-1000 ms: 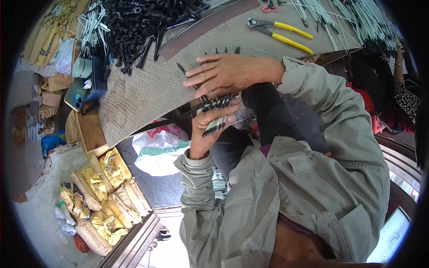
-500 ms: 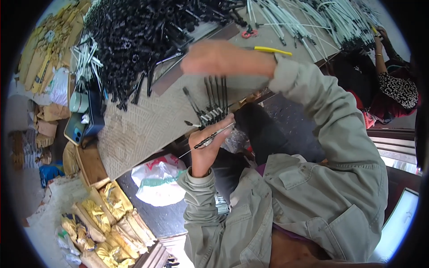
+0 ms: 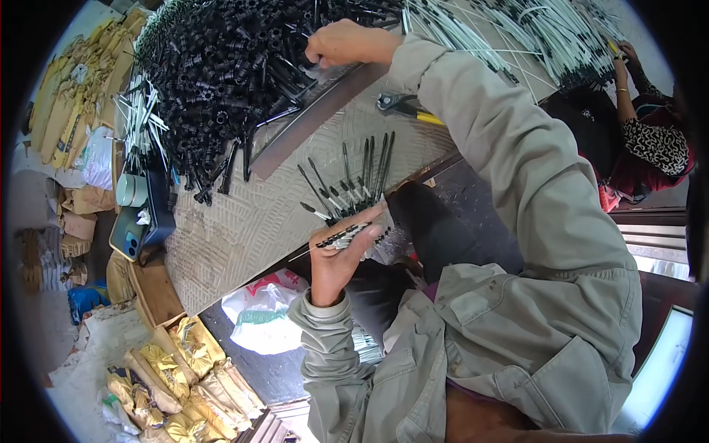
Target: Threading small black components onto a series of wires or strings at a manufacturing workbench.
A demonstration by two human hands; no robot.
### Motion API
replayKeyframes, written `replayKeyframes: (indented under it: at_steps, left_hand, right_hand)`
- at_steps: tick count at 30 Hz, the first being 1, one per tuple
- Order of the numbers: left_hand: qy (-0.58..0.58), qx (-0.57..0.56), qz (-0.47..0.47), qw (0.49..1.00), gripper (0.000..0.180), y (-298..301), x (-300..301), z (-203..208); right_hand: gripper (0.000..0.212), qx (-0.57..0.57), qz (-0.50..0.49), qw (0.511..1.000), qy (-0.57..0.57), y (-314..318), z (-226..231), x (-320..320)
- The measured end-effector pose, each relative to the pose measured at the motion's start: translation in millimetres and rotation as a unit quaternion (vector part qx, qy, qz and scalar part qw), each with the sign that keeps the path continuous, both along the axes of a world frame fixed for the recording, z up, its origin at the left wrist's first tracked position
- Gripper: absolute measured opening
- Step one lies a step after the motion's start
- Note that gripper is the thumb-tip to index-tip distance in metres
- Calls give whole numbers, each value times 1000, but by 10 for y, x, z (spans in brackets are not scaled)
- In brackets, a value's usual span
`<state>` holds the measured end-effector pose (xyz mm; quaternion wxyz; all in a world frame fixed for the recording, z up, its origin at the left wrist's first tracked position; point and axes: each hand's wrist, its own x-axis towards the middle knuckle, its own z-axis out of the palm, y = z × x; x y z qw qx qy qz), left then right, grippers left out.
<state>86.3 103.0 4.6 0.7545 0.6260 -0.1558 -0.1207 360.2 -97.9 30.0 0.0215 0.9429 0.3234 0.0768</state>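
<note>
My left hand [image 3: 341,258] is closed around a fanned bundle of thin black-and-white rods [image 3: 356,193], held beside the near edge of the table. Their dark tips point up and away from me. My right hand [image 3: 351,43] is at the right side of a large heap of black plastic parts [image 3: 221,81], with its fingers curled in. Whatever is between those fingertips is too small to make out. Below the right forearm lie pliers [image 3: 399,105] with dark jaws and yellow handles, partly covered by the sleeve.
A brown strip [image 3: 310,122] borders the heap on the patterned table [image 3: 221,236]. White rods [image 3: 554,40] are piled at far right, near another person's hand [image 3: 626,55]. A phone [image 3: 129,232] sits at the left edge; wrapped packets [image 3: 170,376] and a plastic bag [image 3: 266,314] are below.
My right hand has swung away from above the rod bundle to the black heap, uncovering the pliers' jaws. The red-handled tool is now hidden by my sleeve. My left hand keeps its grip.
</note>
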Motion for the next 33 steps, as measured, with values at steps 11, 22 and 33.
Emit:
replayKeyframes:
  at_steps: [11,22,33]
  left_hand:
    - [79,-48,-19,996,25,-78,-39,-49]
    - [14,36,2,999,23,-48,-18,-22]
    - [-13,67,33,997,20,-38,-47,10]
  right_hand:
    - [12,-53,20,998,-37,-56,84,-62]
    - [14,62,49,978,-191,13,114,-273]
    - [11,-7,-5,999,-47,28,103,-55]
